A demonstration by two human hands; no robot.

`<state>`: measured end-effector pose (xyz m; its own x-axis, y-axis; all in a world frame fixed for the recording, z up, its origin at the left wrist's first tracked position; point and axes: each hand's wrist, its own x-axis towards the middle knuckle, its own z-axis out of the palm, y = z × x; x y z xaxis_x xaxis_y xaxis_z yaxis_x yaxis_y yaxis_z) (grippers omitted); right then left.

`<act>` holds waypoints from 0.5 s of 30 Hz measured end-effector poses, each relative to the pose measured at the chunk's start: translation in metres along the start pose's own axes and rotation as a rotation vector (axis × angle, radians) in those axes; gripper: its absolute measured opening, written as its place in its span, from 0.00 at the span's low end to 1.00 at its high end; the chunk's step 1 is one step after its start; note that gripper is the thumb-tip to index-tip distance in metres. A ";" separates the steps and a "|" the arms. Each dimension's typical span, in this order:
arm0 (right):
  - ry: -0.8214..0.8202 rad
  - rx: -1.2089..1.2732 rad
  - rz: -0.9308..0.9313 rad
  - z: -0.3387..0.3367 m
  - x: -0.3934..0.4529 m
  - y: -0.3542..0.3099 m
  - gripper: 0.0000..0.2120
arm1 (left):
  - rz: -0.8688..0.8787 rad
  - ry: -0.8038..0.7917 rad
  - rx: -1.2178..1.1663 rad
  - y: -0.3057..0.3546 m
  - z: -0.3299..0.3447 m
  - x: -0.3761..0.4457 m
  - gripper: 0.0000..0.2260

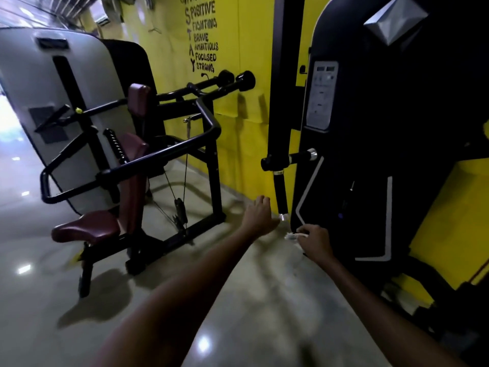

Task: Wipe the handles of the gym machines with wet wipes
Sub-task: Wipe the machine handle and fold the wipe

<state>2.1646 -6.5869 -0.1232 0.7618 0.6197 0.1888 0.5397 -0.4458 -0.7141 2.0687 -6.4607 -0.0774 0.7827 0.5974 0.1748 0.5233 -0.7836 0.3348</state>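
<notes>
1. A gym with a yellow wall (238, 133) and a glossy floor (238, 300); a seated machine (127, 154) stands left, a dark machine (370, 154) right.
2. The right hand (316, 241) pinches a crumpled white wipe (293, 236), near the dark machine's hanging handle (281, 193) but not touching it.
3. The left hand (258, 217) reaches just beside that handle, fingers loosely curled, holding nothing.
4. This handle looks not yet wiped; whether the seated machine's grips (244, 81) are done cannot be told.
5. Wall lettering reads "POSITIVE, FIGHTING, BRAVE, AMBITIOUS, FOCUSED, STRONG", with "STAY" running downward.
</notes>
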 end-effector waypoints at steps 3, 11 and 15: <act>0.094 0.041 0.003 -0.004 0.035 -0.001 0.07 | -0.019 0.133 -0.129 0.014 -0.010 0.050 0.35; 0.298 0.154 -0.065 -0.037 0.143 -0.031 0.07 | -0.059 0.253 -0.128 0.015 0.001 0.144 0.40; 0.531 0.223 -0.089 -0.055 0.200 -0.036 0.07 | -0.041 0.345 0.135 0.002 0.026 0.157 0.46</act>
<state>2.3176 -6.4827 -0.0226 0.8236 0.2139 0.5253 0.5648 -0.2246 -0.7941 2.2014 -6.3732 -0.0732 0.6126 0.6332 0.4731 0.6097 -0.7594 0.2270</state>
